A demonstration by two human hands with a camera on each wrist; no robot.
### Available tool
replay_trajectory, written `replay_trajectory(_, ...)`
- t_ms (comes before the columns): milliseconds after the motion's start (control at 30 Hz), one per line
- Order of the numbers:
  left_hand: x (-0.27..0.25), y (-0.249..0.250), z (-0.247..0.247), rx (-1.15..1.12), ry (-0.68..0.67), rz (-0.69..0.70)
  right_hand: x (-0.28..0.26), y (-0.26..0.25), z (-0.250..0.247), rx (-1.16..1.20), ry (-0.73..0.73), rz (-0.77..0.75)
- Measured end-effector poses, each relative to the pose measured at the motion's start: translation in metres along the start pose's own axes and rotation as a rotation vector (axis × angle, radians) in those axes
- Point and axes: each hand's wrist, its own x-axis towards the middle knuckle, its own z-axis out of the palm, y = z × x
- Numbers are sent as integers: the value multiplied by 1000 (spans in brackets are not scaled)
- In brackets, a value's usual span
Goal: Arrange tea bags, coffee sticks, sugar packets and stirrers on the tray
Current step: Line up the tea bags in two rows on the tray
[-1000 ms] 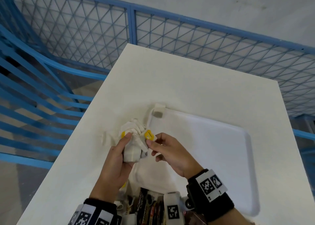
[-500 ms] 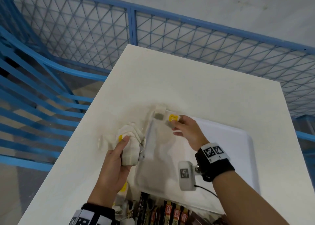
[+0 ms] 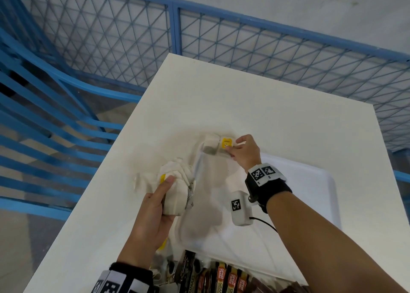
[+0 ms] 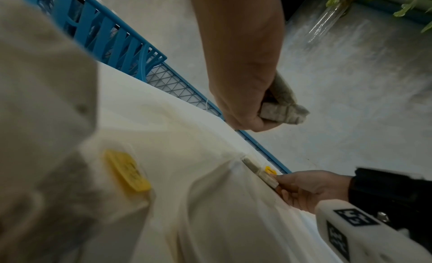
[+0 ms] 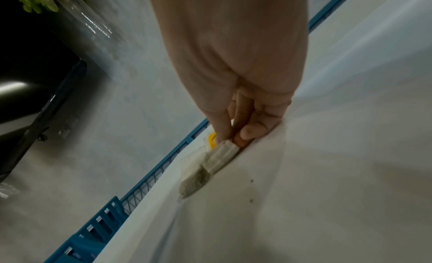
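The right hand (image 3: 245, 154) has its fingers (image 5: 251, 131) pinched on a tea bag (image 3: 224, 150) at the tray (image 3: 310, 181) corner, while the left hand (image 3: 155, 212) clamps a bundle of tea bags (image 3: 175, 188); light, soft and tearable, they seem best taken by the paper edges.
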Motion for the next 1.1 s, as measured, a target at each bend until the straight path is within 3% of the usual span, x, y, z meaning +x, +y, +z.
replay_trajectory(233,1,-3,4,-8,7,-12,-9,-4,2,-29,58,-53)
replay_trajectory(367,0,-3,5,4,-7,-22,-38,-13,-3,-49,87,-157)
replay_trajectory(667,-7,-5,13,26,-22,-55,-138,-30,-6,165,-363,-213)
replay_trajectory(1100,-24,-9,22,44,-15,-31,-179,-26,-5,295,-389,-145)
